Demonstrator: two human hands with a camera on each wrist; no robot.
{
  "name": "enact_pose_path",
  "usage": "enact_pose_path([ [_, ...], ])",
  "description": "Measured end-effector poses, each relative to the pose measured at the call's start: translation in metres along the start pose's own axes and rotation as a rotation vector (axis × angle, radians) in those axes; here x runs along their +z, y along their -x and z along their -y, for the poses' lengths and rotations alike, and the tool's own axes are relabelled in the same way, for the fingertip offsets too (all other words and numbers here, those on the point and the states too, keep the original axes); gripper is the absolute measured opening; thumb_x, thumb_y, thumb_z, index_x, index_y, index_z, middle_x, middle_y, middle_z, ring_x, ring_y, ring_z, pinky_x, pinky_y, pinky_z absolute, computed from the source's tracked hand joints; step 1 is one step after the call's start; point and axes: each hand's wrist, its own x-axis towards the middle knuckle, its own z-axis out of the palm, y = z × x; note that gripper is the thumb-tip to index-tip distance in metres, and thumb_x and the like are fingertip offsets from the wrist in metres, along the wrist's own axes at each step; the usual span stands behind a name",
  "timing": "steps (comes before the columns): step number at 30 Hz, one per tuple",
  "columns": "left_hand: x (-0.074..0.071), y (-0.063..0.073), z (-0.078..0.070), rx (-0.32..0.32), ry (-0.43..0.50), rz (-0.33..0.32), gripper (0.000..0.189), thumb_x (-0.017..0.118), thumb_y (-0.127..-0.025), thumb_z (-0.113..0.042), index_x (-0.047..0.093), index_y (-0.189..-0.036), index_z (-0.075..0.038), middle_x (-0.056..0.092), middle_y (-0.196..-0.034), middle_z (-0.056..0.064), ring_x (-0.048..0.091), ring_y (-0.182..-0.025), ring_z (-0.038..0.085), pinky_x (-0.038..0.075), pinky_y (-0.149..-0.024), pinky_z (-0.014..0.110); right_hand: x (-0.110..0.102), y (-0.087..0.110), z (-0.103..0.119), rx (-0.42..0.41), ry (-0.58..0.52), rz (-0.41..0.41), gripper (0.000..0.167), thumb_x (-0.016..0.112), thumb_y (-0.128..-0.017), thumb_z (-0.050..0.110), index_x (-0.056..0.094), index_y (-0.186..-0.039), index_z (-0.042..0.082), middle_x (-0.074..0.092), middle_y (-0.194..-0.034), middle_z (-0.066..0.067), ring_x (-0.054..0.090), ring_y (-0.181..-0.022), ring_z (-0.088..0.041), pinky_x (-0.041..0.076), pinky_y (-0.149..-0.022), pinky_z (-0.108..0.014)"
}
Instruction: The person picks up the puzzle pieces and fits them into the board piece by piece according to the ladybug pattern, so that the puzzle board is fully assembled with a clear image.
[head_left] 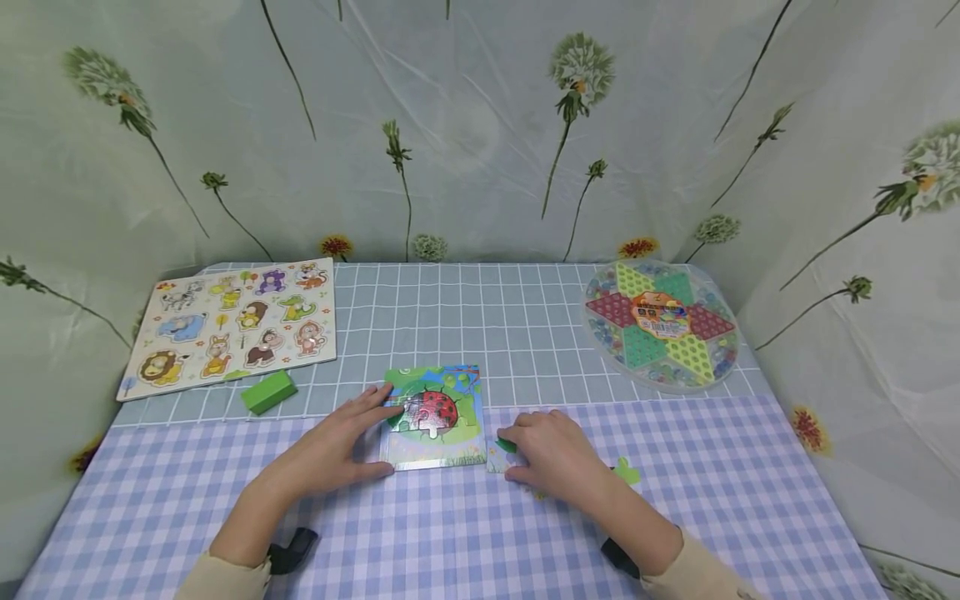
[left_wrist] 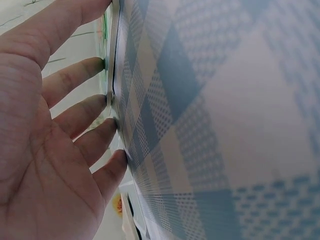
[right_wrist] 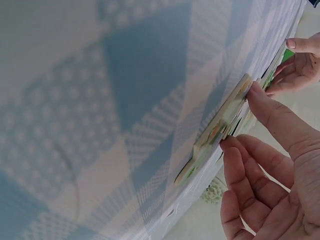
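Note:
A square ladybug jigsaw puzzle (head_left: 438,448) lies on the table in front of me, a red spotted ladybug in its middle. My left hand (head_left: 333,446) spreads over its left side: fingertips reach onto the edge, and the thumb touches the lower left corner. In the left wrist view, the fingers (left_wrist: 80,112) are loosely extended. Just right of the puzzle, my right hand (head_left: 551,454) pinches a pale puzzle piece (head_left: 495,460) with a green patch between thumb and fingers, low at the tabletop. Part of that piece is hidden under the hand.
More puzzle pieces (head_left: 627,472) lie beside and under the right forearm. An animal peg board (head_left: 240,321) lies at the back left, with a green block (head_left: 269,392) in front. A round Chinese checkers set (head_left: 660,325) lies at the back right. Behind hangs a dandelion-print curtain (head_left: 480,142).

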Motion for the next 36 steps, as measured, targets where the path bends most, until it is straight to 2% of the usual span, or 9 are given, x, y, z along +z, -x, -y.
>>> enact_pose_path([
  [7, 0.0000, -0.0001, 0.0005, 0.005, 0.011, 0.001, 0.082, 0.092, -0.085, -0.036, 0.057, -0.157, -0.016, 0.031, -0.177, 0.011, 0.029, -0.163, 0.044, 0.031, -0.127, 0.069, 0.0020, -0.0003, -0.0020, -0.001, -0.033, -0.013, 0.057, 0.098, -0.076, 0.034, 0.079, -0.123, 0.008, 0.078, -0.099, -0.001, 0.072, -0.089, -0.018, 0.061, -0.083, -0.042],
  [11, -0.0003, 0.0001, -0.0002, 0.013, 0.007, -0.006, 0.082, 0.092, -0.085, -0.037, 0.057, -0.156, -0.016, 0.033, -0.177, 0.012, 0.030, -0.163, 0.045, 0.032, -0.127, 0.069, 0.0023, -0.0005, -0.0050, -0.017, -0.067, -0.032, 0.056, 0.098, -0.074, 0.031, 0.079, -0.121, 0.007, 0.075, -0.094, 0.002, 0.067, -0.082, -0.014, 0.061, -0.082, -0.040],
  [22, -0.0019, 0.0014, -0.0015, 0.017, 0.008, -0.014, 0.081, 0.092, -0.085, -0.040, 0.059, -0.155, -0.016, 0.035, -0.176, 0.012, 0.033, -0.161, 0.046, 0.031, -0.126, 0.070, 0.0049, -0.0016, -0.0069, 0.001, -0.132, -0.016, 0.049, 0.095, -0.075, 0.032, 0.082, -0.116, 0.009, 0.074, -0.096, 0.003, 0.058, -0.078, -0.008, 0.055, -0.073, -0.031],
  [32, -0.0037, 0.0009, -0.0023, 0.003, 0.003, -0.006, 0.082, 0.092, -0.085, -0.042, 0.058, -0.155, -0.018, 0.035, -0.176, 0.010, 0.034, -0.161, 0.044, 0.031, -0.127, 0.069, 0.0050, -0.0022, -0.0086, -0.023, -0.136, -0.016, 0.047, 0.094, -0.074, 0.029, 0.082, -0.115, 0.009, 0.073, -0.094, 0.004, 0.054, -0.076, -0.006, 0.053, -0.072, -0.029],
  [36, -0.0047, 0.0013, -0.0028, -0.001, 0.004, -0.007, 0.081, 0.092, -0.084, -0.042, 0.059, -0.155, -0.018, 0.035, -0.176, 0.010, 0.034, -0.161, 0.045, 0.033, -0.126, 0.069, 0.0030, -0.0028, -0.0090, -0.028, -0.140, -0.001, 0.047, 0.093, -0.074, 0.029, 0.082, -0.115, 0.009, 0.073, -0.095, 0.003, 0.055, -0.078, -0.006, 0.055, -0.076, -0.032],
])
